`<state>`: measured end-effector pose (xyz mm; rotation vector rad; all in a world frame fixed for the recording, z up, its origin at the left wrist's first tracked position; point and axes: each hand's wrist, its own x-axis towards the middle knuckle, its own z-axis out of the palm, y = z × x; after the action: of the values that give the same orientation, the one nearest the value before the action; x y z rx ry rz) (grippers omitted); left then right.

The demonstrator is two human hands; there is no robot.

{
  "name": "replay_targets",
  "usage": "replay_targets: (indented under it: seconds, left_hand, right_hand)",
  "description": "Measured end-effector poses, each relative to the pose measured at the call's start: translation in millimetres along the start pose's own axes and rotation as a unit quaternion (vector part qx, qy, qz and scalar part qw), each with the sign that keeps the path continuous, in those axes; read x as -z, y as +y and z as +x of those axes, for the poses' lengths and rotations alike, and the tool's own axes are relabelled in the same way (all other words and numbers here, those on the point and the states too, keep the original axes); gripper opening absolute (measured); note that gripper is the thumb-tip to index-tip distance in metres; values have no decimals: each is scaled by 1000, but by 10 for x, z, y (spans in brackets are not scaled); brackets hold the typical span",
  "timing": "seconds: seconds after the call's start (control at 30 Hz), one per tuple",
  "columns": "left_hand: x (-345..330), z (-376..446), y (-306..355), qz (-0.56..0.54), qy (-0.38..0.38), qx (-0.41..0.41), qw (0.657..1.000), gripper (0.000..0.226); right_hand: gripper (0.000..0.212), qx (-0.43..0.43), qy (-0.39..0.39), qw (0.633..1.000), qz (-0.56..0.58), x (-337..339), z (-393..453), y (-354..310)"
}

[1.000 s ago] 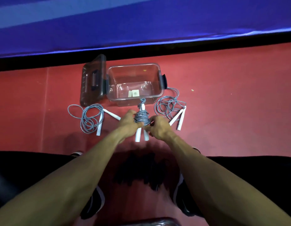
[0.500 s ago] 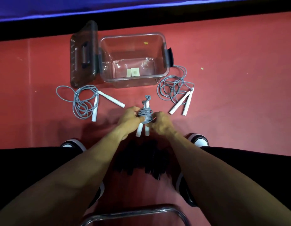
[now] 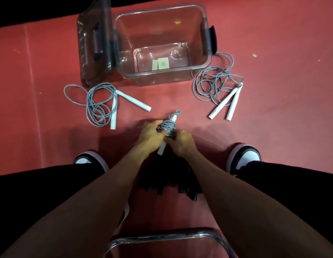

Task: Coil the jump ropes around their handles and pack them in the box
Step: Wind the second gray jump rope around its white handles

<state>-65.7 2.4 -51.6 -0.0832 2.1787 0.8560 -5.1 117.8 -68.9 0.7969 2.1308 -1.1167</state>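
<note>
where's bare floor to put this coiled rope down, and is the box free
The clear plastic box holds only two small pale stickers, so it is free. Bare red floor lies between the loose grey rope with white handles on the left and the one on the right. Both ropes and the lid crowd the box's sides. The left hand and right hand hold the coiled rope.

Your forearms are bare, with no sleeves, watch or rings showing on your left hand (image 3: pixel 149 134) or right hand (image 3: pixel 182 141). You wear black trousers (image 3: pixel 292 183) and black shoes with white toe caps, the left shoe (image 3: pixel 87 159) and right shoe (image 3: pixel 244 155).
</note>
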Motion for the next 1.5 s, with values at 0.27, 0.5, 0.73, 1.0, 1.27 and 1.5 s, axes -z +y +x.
replay_targets:
  seconds: [0.27, 0.5, 0.73, 1.0, 1.27, 1.5]
  left_hand:
    - [-91, 119, -81, 81, -25, -11, 996, 52]
    - [-4, 225, -114, 82, -22, -10, 996, 45]
    - [15, 215, -109, 53, 27, 24, 998, 36]
    - [382, 160, -98, 8, 117, 41, 992, 30]
    - [823, 220, -529, 7, 153, 118, 981, 45]
    - [841, 283, -681, 61, 120, 121, 983, 44]
  right_hand:
    - [45, -12, 9, 1000, -21, -111, 128, 58]
    - [42, -32, 3, 998, -48, -82, 123, 41]
    - [30, -38, 82, 995, -45, 129, -20, -199]
    - [20, 110, 107, 988, -26, 145, 119, -656]
    - [43, 195, 28, 971, -138, -300, 455, -953]
    - [52, 153, -74, 960, -221, -499, 647, -1045]
